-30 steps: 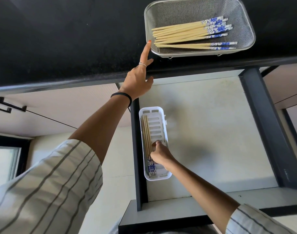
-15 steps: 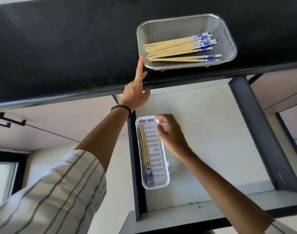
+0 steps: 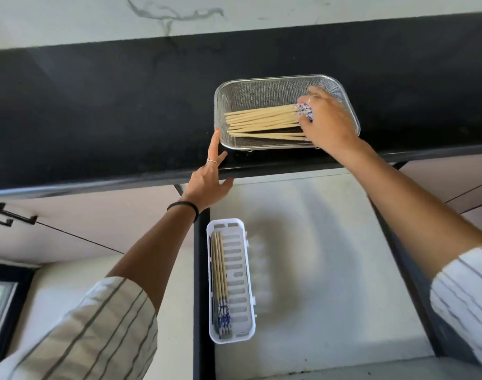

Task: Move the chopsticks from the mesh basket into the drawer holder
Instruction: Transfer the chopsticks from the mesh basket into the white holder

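Since the frame half a second before, the right hand (image 3: 326, 120) had left the open drawer, where it had been beside the white holder, and reached up into the mesh basket (image 3: 264, 87) on the black countertop (image 3: 97, 113). There its fingers were curled over the blue-patterned ends of the chopsticks in the basket (image 3: 261, 120); the hand was blurred with motion, so how many sticks it actually gripped could not be told. The bundle lay roughly flat across the basket floor, pale tips fanned toward the left wall, with the nearest stick lying a little apart from the rest, close to the front rim. The left hand (image 3: 209, 182) had stayed at the counter's front edge, index finger straight and its tip touching the basket's near left corner, the other fingers loosely spread and holding nothing; a thin ring showed on that finger and a dark band (image 3: 183, 207) circled the wrist. Below, the drawer (image 3: 330, 270) stood pulled out, and the white slotted drawer holder (image 3: 239, 281) sat against its left wall. A few chopsticks in the holder (image 3: 220, 283) lay lengthwise along the holder's left side, blue ends toward the person. Striped sleeves (image 3: 97, 333) covered both upper forearms. A marbled wall (image 3: 179, 15) rose behind the counter.
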Action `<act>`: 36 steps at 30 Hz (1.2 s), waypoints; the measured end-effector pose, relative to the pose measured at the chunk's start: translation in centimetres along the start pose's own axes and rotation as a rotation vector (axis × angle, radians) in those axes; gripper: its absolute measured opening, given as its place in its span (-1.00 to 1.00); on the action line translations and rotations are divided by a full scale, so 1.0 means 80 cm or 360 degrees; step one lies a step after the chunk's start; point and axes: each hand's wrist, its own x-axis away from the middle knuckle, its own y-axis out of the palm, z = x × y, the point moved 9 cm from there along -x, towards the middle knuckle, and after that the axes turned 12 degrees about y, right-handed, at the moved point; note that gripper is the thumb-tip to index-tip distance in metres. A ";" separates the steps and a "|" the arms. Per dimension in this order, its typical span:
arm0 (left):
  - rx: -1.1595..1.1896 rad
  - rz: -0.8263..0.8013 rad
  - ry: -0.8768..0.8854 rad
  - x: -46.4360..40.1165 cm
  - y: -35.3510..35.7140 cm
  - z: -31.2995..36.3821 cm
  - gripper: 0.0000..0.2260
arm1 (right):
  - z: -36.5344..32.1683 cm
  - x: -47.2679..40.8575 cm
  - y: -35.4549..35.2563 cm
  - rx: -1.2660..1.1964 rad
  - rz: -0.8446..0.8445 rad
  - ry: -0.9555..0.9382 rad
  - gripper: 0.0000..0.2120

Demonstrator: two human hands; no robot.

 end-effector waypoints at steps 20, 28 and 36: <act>0.0054 -0.0065 -0.0064 -0.004 0.007 -0.005 -0.07 | -0.004 -0.036 0.078 0.0850 -0.0483 -0.0257 -0.74; 0.0079 -0.0069 -0.0054 -0.005 0.007 -0.009 -0.06 | -0.012 -0.030 0.063 0.0878 -0.0384 -0.0368 -0.83; 0.0105 -0.0090 -0.0045 -0.007 0.009 -0.011 -0.05 | -0.031 -0.015 0.014 0.0572 -0.0107 -0.0393 -0.74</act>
